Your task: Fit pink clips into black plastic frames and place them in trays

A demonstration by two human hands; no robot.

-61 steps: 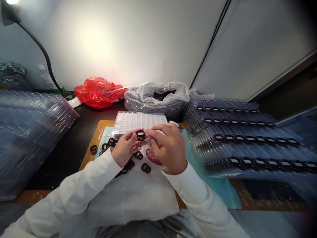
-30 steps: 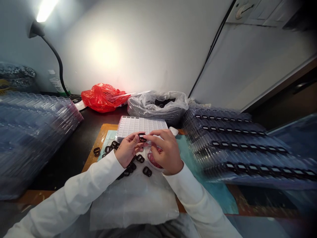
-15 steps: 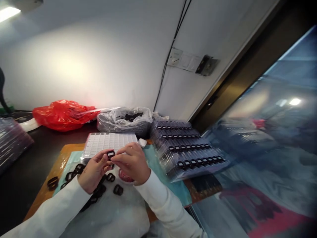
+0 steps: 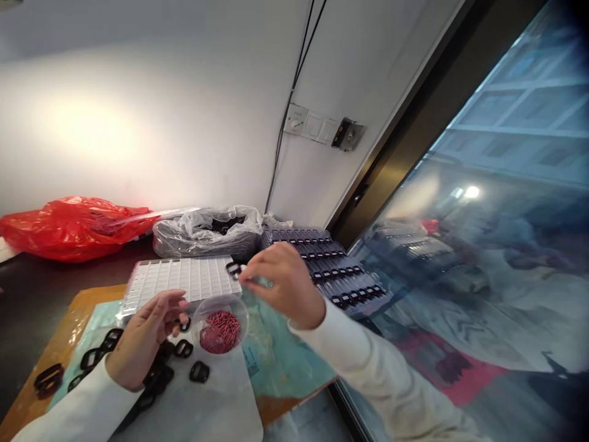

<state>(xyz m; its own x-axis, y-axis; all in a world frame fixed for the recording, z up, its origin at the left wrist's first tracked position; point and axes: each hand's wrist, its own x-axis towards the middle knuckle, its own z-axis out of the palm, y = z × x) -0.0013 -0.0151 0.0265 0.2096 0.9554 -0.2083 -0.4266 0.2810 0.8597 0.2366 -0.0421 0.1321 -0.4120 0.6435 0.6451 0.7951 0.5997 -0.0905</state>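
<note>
My right hand is raised right of centre, its fingertips pinching a small black frame-shaped part over the right end of a white gridded tray. Lower left, my left hand has curled fingers, apart from the thumb, above a pile of black parts; nothing shows in its grasp. Between the hands is a round clear tub with many small red pins. Loose black parts lie on the white sheet in front of the tub.
Behind the tray are a red plastic bag and a clear bag of dark items. Stacked clear trays with rows of black parts stand at the right, near a window. A black part lies far left.
My right hand has moved away from my left, taking the black part to the right. My left hand has let go of it and opened. The tub of red pins is uncovered; the view has shifted.
</note>
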